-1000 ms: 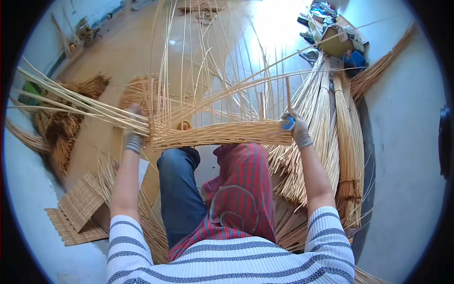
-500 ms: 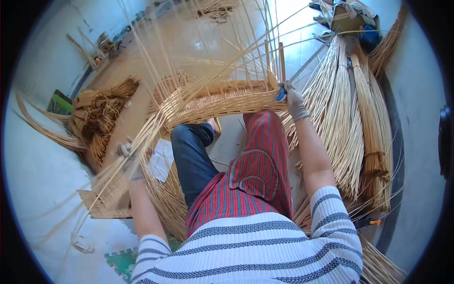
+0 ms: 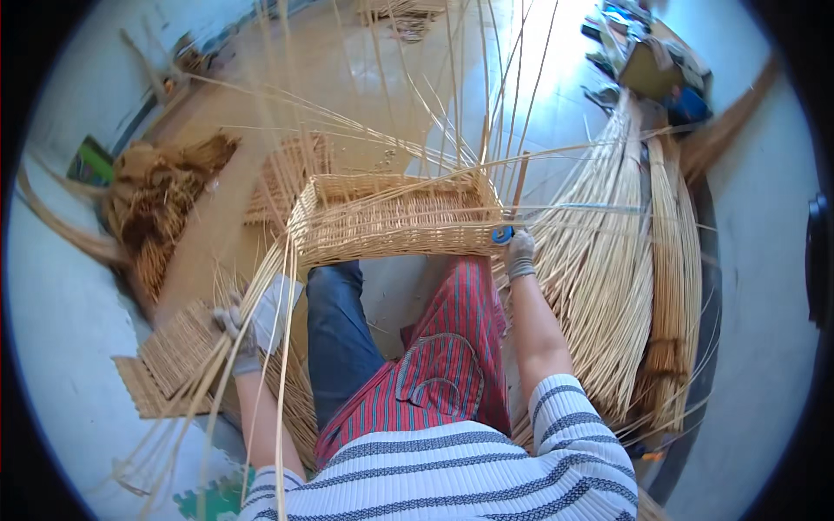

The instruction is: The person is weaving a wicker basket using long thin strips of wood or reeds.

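A shallow rectangular wicker basket point(image 3: 395, 241) rests across my knees, with long unwoven rods rising from its rim. At its right front corner my right hand point(image 3: 520, 250), in a grey glove, is closed on a blue tape measure point(image 3: 501, 234). My left hand point(image 3: 234, 328), also gloved, is closed around a bunch of long wicker rods point(image 3: 261, 293) that slant down from the basket's left corner. The lower ends of these rods fan out past my left forearm.
Big bundles of pale rods point(image 3: 599, 278) lie to the right. A brown heap of bundled material point(image 3: 161, 200) sits at the left. Flat woven panels point(image 3: 178, 356) lie beside my left hand, and another woven piece point(image 3: 287, 178) lies behind the basket.
The basket has tipped, so its inside now shows, and it sits lower in view. Both hands have come lower with it. The rods have swung, and the left-hand bunch hangs more steeply.
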Available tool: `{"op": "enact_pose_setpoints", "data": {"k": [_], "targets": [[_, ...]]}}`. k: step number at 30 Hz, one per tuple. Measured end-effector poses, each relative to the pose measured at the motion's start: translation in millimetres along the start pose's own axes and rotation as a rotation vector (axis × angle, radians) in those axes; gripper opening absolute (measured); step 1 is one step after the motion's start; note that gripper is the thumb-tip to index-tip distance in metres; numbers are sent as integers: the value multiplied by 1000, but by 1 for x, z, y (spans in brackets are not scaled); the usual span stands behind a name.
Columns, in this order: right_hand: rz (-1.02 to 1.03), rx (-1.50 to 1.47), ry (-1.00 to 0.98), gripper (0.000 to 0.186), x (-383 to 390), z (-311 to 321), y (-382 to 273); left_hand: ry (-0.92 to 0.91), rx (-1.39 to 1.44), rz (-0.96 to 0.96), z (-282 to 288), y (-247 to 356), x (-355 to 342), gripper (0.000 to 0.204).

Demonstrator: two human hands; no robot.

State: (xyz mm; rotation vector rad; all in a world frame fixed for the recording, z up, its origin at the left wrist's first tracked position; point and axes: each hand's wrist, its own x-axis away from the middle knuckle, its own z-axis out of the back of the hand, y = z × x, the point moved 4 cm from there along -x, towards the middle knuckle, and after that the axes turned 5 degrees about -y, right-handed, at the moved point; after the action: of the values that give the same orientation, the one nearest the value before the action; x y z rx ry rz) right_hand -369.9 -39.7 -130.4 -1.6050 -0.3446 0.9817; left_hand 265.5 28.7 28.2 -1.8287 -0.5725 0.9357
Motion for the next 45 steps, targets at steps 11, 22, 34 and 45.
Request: {"op": "enact_pose_setpoints", "data": {"k": [11, 22, 34, 45], "targets": [[-632, -561, -15, 31, 42, 11, -25, -490, -1011, -855, -80, 85, 89, 33], [-247, 7, -697, 20, 72, -6, -265, -144, -1502, -1138, -29, 42, 30, 46], [417, 753, -1026, 34, -38, -226, -357, 62, -3113, -1369, -97, -22, -170, 51], [208, 717, -991, 25, -123, -205, -285, 56, -3005, -563, -147, 72, -211, 48]]}}
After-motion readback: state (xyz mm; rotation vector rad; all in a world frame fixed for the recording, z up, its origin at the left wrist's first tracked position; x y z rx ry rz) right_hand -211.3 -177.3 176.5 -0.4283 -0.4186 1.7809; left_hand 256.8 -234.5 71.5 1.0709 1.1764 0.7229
